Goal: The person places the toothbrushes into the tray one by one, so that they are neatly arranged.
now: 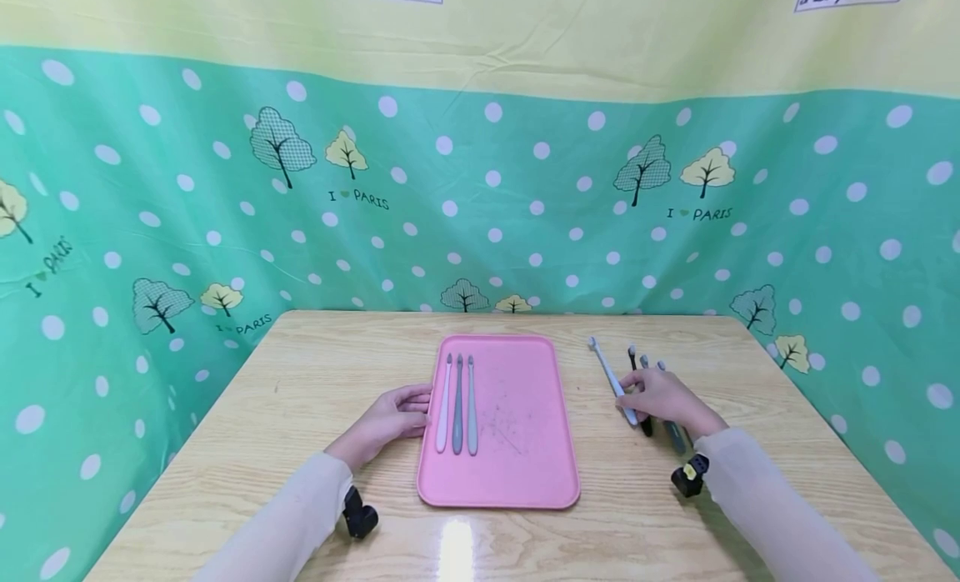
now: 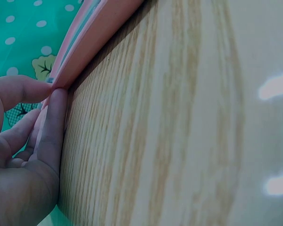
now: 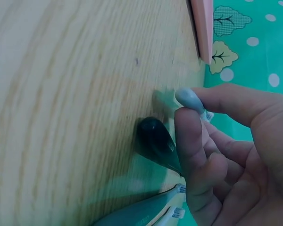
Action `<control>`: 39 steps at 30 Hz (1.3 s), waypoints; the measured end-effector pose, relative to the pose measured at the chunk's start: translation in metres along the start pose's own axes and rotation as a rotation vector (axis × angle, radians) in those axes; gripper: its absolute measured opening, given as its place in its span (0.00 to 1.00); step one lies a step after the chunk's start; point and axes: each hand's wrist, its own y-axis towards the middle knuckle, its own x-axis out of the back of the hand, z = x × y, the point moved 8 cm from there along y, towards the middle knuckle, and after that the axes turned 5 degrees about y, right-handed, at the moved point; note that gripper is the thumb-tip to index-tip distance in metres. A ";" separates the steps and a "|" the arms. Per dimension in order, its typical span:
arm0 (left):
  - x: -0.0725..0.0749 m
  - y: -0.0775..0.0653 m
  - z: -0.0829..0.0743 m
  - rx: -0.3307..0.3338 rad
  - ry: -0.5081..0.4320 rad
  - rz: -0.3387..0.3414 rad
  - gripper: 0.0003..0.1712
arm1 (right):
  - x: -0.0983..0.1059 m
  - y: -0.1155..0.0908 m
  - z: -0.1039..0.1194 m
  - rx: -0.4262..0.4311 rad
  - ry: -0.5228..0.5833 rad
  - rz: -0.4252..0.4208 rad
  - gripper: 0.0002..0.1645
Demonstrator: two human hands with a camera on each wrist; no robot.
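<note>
A pink tray (image 1: 525,423) lies on the wooden table, holding three toothbrushes side by side along its left part: a pale pink toothbrush (image 1: 444,407), a grey-blue toothbrush (image 1: 457,415) and a light grey toothbrush (image 1: 472,415). My left hand (image 1: 393,415) pinches the tray's left rim between thumb and finger. To the tray's right, my right hand (image 1: 663,396) pinches a light blue toothbrush (image 1: 606,367) near its handle end. The blunt handle tip shows between thumb and finger in the right wrist view. Below that hand lies a black toothbrush (image 3: 155,141).
Right of the black toothbrush lie a dark teal toothbrush (image 1: 674,436) and another toothbrush (image 1: 662,366), partly covered by my right hand. A green polka-dot curtain (image 1: 510,190) hangs behind the table (image 1: 360,348) and round its sides.
</note>
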 end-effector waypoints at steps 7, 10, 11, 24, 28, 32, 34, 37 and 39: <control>0.000 0.001 0.002 0.015 0.007 -0.020 0.36 | -0.001 -0.002 0.000 0.010 0.023 0.013 0.24; 0.000 0.001 0.003 0.015 0.005 -0.024 0.37 | -0.002 -0.003 0.002 0.018 0.033 0.017 0.24; -0.001 0.001 0.003 0.015 0.003 -0.025 0.37 | -0.002 -0.003 0.002 0.013 0.039 0.016 0.24; 0.000 0.001 0.001 -0.005 0.002 -0.003 0.36 | -0.009 -0.004 0.016 0.057 0.075 0.045 0.25; 0.000 0.001 0.001 -0.002 0.002 -0.005 0.36 | -0.014 -0.003 0.021 0.064 0.115 0.060 0.26; 0.000 0.000 0.001 0.001 0.009 -0.009 0.36 | -0.019 -0.004 0.030 0.074 0.153 0.083 0.27; 0.000 0.000 0.001 0.003 0.013 -0.013 0.36 | -0.022 -0.004 0.034 0.083 0.165 0.093 0.27; 0.000 0.000 0.002 0.008 0.016 -0.024 0.36 | -0.027 -0.005 0.041 0.085 0.192 0.105 0.27; 0.000 0.000 0.003 0.013 0.022 -0.033 0.36 | -0.032 -0.005 0.045 0.090 0.213 0.125 0.28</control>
